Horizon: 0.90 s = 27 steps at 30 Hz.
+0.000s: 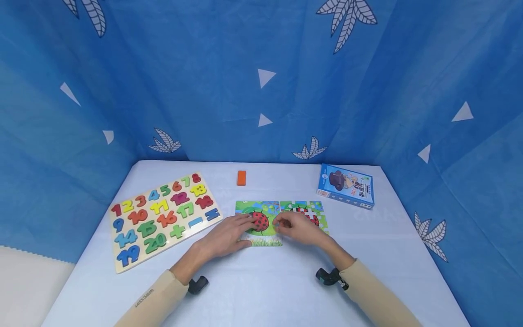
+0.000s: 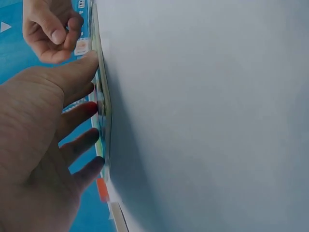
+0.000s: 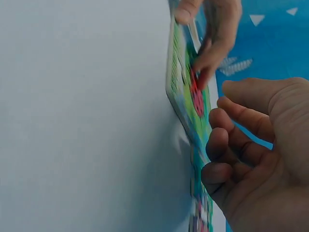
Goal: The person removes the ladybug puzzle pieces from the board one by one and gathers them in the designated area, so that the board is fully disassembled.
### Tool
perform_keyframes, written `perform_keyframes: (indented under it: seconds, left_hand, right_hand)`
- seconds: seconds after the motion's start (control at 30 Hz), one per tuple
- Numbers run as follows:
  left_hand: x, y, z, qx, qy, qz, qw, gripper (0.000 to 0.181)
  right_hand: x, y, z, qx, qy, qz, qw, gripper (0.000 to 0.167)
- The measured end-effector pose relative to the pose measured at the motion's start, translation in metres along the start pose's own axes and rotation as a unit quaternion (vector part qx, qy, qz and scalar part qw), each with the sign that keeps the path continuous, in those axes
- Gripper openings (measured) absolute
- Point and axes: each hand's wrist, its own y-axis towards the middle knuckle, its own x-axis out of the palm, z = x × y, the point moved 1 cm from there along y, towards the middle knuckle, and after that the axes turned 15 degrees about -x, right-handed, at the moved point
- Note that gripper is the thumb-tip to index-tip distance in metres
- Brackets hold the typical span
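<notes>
A ladybug picture board point(image 1: 266, 241), green with a red spotted ladybug and a grassy lower edge, lies at the middle of the table. My left hand point(image 1: 229, 234) rests on its left part, fingers spread and nearly straight, as the left wrist view also shows. Just above the board's right edge hovers my right hand point(image 1: 298, 227), its fingers point(image 3: 218, 142) loosely curled. Nothing shows between its thumb and fingers. Jigsaw pieces point(image 1: 323, 221) with ladybug parts lie against the board's right side, partly hidden by that hand.
A wooden number board point(image 1: 185, 232) with coloured numerals and signs lies on the left. Behind the ladybug board is an orange block point(image 1: 241, 178). A blue game box point(image 1: 347, 185) sits at the back right. Blue curtains point(image 1: 229, 81) surround the white table point(image 1: 261, 290).
</notes>
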Motion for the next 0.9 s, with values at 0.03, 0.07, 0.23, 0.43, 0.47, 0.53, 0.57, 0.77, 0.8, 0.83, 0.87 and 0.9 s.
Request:
perform_keyframes:
  seconds: [0.03, 0.07, 0.23, 0.43, 0.47, 0.53, 0.57, 0.77, 0.8, 0.83, 0.87, 0.9]
  left_hand:
    - [0.000, 0.000, 0.000, -0.004, 0.002, 0.000, 1.0000, 0.053]
    - [-0.001, 0.000, 0.000, -0.006, 0.002, 0.000, 1.0000, 0.054]
    - [-0.004, -0.003, -0.001, -0.022, -0.030, -0.020, 0.9991, 0.053]
    - [-0.005, -0.003, -0.004, -0.047, -0.057, -0.041, 0.9964, 0.051]
    - [-0.005, -0.002, -0.004, -0.046, -0.060, -0.040, 0.9964, 0.050]
    - [-0.006, -0.002, -0.005, -0.042, -0.063, -0.036, 0.9964, 0.047]
    - [-0.006, -0.002, -0.005, -0.040, -0.066, -0.035, 0.9964, 0.046]
    - [-0.007, -0.001, -0.007, -0.031, -0.075, -0.027, 0.9964, 0.045]
    - [-0.008, -0.001, -0.007, -0.030, -0.075, -0.026, 0.9964, 0.045]
    - [-0.008, -0.001, -0.007, -0.029, -0.075, -0.025, 0.9964, 0.045]
    - [-0.008, -0.001, -0.007, -0.028, -0.075, -0.025, 0.9965, 0.046]
    - [-0.008, -0.001, -0.007, -0.028, -0.075, -0.024, 0.9965, 0.046]
  right_hand:
    - [0.004, 0.003, -0.002, -0.002, 0.000, -0.011, 0.9999, 0.020]
    - [0.008, 0.006, -0.004, -0.004, -0.001, -0.021, 0.9998, 0.023]
    - [0.022, 0.014, -0.014, -0.010, -0.044, -0.060, 0.9972, 0.038]
    - [0.029, 0.016, -0.017, -0.006, -0.092, -0.063, 0.9937, 0.044]
    - [0.029, 0.017, -0.018, -0.006, -0.096, -0.063, 0.9934, 0.044]
    - [0.030, 0.017, -0.018, -0.004, -0.101, -0.062, 0.9930, 0.043]
    - [0.030, 0.017, -0.018, -0.002, -0.101, -0.062, 0.9929, 0.043]
    - [0.032, 0.017, -0.017, 0.006, -0.100, -0.061, 0.9931, 0.043]
    - [0.032, 0.016, -0.016, 0.007, -0.099, -0.062, 0.9931, 0.043]
    - [0.032, 0.016, -0.016, 0.008, -0.099, -0.062, 0.9931, 0.042]
    - [0.032, 0.016, -0.016, 0.010, -0.100, -0.062, 0.9930, 0.042]
    - [0.032, 0.016, -0.016, 0.011, -0.100, -0.062, 0.9929, 0.042]
